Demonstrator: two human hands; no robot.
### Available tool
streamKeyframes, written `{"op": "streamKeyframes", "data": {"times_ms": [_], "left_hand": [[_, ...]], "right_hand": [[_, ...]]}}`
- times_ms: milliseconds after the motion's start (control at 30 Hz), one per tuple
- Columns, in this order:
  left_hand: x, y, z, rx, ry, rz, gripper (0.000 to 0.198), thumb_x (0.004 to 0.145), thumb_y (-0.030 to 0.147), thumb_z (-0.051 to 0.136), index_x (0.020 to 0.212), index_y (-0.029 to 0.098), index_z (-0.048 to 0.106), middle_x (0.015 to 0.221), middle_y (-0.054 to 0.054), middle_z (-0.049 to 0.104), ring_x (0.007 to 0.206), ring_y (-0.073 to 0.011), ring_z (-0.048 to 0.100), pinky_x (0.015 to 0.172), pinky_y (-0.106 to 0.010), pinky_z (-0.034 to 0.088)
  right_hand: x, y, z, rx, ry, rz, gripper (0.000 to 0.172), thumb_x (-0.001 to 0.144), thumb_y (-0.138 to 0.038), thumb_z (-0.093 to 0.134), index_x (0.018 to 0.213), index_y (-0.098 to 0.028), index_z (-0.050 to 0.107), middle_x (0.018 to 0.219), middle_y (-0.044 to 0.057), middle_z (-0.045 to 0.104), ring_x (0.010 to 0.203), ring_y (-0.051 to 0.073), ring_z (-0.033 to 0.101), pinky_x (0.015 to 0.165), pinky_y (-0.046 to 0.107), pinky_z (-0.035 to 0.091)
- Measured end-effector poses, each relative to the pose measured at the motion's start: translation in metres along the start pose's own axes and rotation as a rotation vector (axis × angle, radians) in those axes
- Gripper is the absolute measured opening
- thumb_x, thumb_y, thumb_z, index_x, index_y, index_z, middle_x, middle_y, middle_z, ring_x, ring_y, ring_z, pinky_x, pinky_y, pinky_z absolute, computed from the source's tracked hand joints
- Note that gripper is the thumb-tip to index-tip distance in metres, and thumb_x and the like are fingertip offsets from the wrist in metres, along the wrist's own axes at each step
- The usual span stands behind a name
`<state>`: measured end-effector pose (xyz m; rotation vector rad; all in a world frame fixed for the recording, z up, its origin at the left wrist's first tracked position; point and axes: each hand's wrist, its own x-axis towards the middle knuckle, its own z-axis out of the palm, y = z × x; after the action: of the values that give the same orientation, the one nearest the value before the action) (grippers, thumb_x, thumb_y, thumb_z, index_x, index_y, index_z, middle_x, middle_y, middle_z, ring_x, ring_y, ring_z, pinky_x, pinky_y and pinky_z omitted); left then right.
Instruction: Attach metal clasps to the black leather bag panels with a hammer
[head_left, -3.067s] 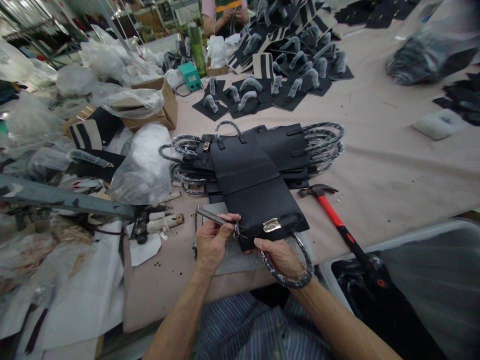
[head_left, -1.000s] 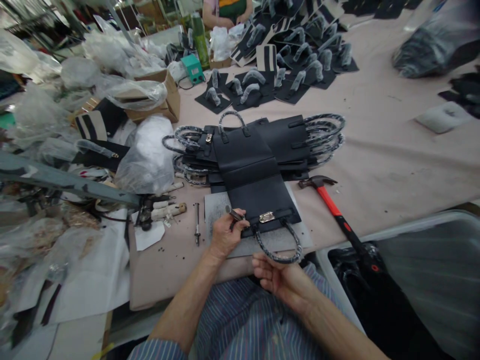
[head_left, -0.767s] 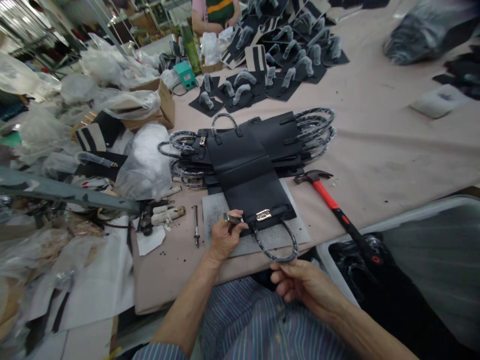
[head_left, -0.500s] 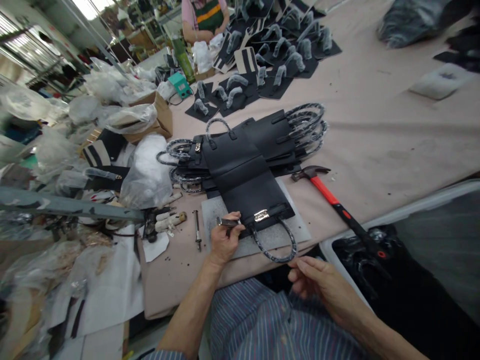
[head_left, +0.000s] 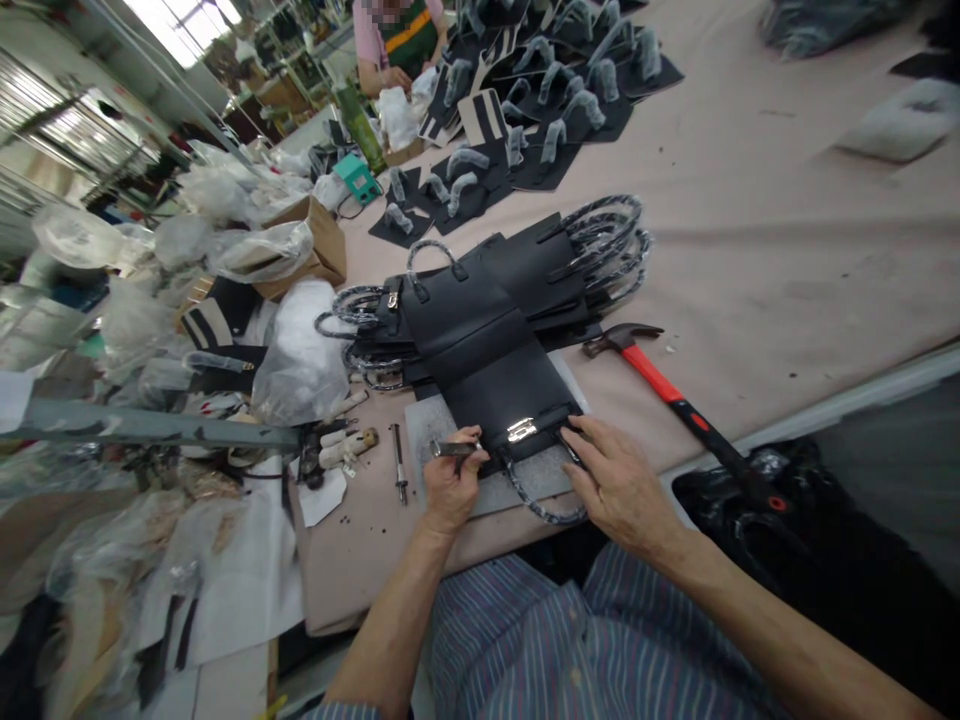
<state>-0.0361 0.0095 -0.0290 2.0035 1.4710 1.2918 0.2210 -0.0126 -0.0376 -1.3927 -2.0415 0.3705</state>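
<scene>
A flat black leather bag panel (head_left: 487, 350) with a silver clasp (head_left: 521, 430) lies on a grey pad (head_left: 427, 425) at the table's near edge. Its wrapped handle (head_left: 536, 505) hangs toward me. My left hand (head_left: 450, 485) is closed round a small metal tool (head_left: 450, 449) at the panel's left corner. My right hand (head_left: 619, 485) rests on the panel's right corner by the handle's end, fingers bent and pressing on the leather.
More black panels with wrapped handles (head_left: 592, 240) are stacked behind. A red-handled hammer (head_left: 660, 385) lies to the right, a punch (head_left: 399, 462) and small tools to the left. Plastic bags (head_left: 300, 355) and cardboard boxes crowd the left. A person (head_left: 390, 30) works at the far end.
My right hand has come up from my lap and landed on the panel's right corner. The left hand has kept its grip on the metal tool. The view has swung slightly left.
</scene>
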Motion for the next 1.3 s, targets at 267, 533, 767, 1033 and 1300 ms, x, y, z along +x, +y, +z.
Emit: {"op": "streamKeyframes", "data": {"times_ms": [267,533,767,1033,1300], "left_hand": [[0.001,0.000,0.002,0.038,-0.003,0.055,0.011,0.096,0.028,0.062,0.100,0.018,0.064,0.106,-0.011,0.076,0.099,-0.0218,0.075,0.091,-0.038,0.062],[0.001,0.003,0.000,0.045,0.010,0.058,0.008,0.096,0.025,0.061,0.100,0.018,0.063,0.107,-0.012,0.076,0.101,-0.0218,0.075,0.091,-0.039,0.062],[0.001,0.003,0.000,0.051,-0.011,0.025,0.010,0.096,0.026,0.060,0.100,0.018,0.065,0.106,-0.011,0.077,0.101,-0.0225,0.075,0.091,-0.039,0.062],[0.001,0.002,0.003,0.064,-0.011,-0.005,0.011,0.095,0.026,0.058,0.101,0.019,0.065,0.105,-0.010,0.077,0.100,-0.0220,0.075,0.089,-0.038,0.063],[-0.004,0.005,0.005,-0.008,0.013,-0.028,0.010,0.093,0.024,0.061,0.102,0.020,0.065,0.104,-0.010,0.077,0.098,-0.0225,0.075,0.090,-0.037,0.063]], "right_hand": [[-0.006,0.002,-0.001,0.035,0.008,0.005,0.041,0.100,-0.027,0.049,0.138,-0.015,0.057,0.146,0.016,0.052,0.137,0.032,0.047,0.113,0.054,0.043],[-0.005,0.000,0.000,0.062,0.023,0.019,0.042,0.099,-0.028,0.049,0.138,-0.016,0.059,0.146,0.015,0.053,0.137,0.033,0.048,0.113,0.056,0.044],[-0.007,0.002,0.002,0.060,0.025,0.020,0.040,0.099,-0.027,0.049,0.137,-0.016,0.059,0.145,0.016,0.053,0.136,0.033,0.048,0.112,0.056,0.043],[-0.001,0.017,-0.020,0.044,0.112,0.003,0.035,0.102,-0.034,0.047,0.129,-0.018,0.061,0.134,0.016,0.061,0.123,0.031,0.058,0.105,0.052,0.049],[-0.016,0.148,-0.072,-0.405,0.042,0.072,0.037,0.095,-0.052,0.054,0.098,-0.018,0.067,0.089,0.022,0.067,0.080,0.036,0.067,0.073,0.050,0.052]]}}
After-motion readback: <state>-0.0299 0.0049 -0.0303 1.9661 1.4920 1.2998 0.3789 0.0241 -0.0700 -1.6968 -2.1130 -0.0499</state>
